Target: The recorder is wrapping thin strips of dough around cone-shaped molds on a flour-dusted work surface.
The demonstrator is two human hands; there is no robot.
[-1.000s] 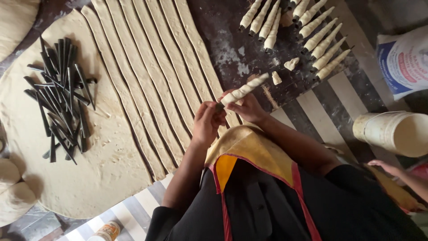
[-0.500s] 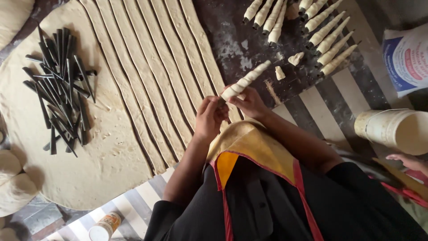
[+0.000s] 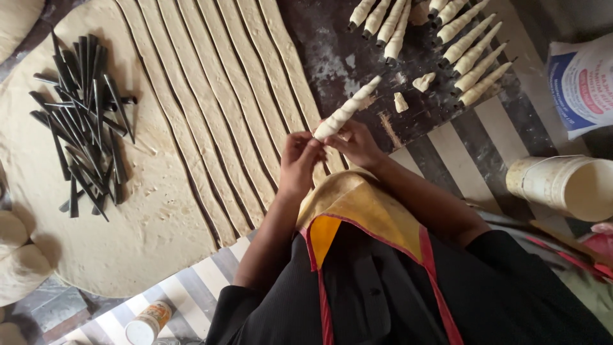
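Both my hands hold one dough-wrapped cone (image 3: pixel 345 112) at its wide end, with the tip pointing up and to the right. My left hand (image 3: pixel 299 161) pinches the lower end and my right hand (image 3: pixel 359 144) grips beside it. They hover over the right edge of a rolled dough sheet (image 3: pixel 128 243) that is cut into long strips (image 3: pixel 223 102). A pile of bare black metal cones (image 3: pixel 83 121) lies on the uncut part of the sheet at the left. Several finished wrapped cones (image 3: pixel 460 51) lie in rows on the dark board (image 3: pixel 332 45) at the top right.
Two small dough scraps (image 3: pixel 412 91) lie on the board near the held cone. A white bucket (image 3: pixel 562 185) lies on its side at the right, with a printed sack (image 3: pixel 584 83) above it. Dough balls (image 3: pixel 16 252) sit at the left edge and a small bottle (image 3: pixel 147 322) at the bottom.
The wrapped cone has shifted a little between my fingers while both hands stay on its wide end. Another person's hand at the right edge has left the view.
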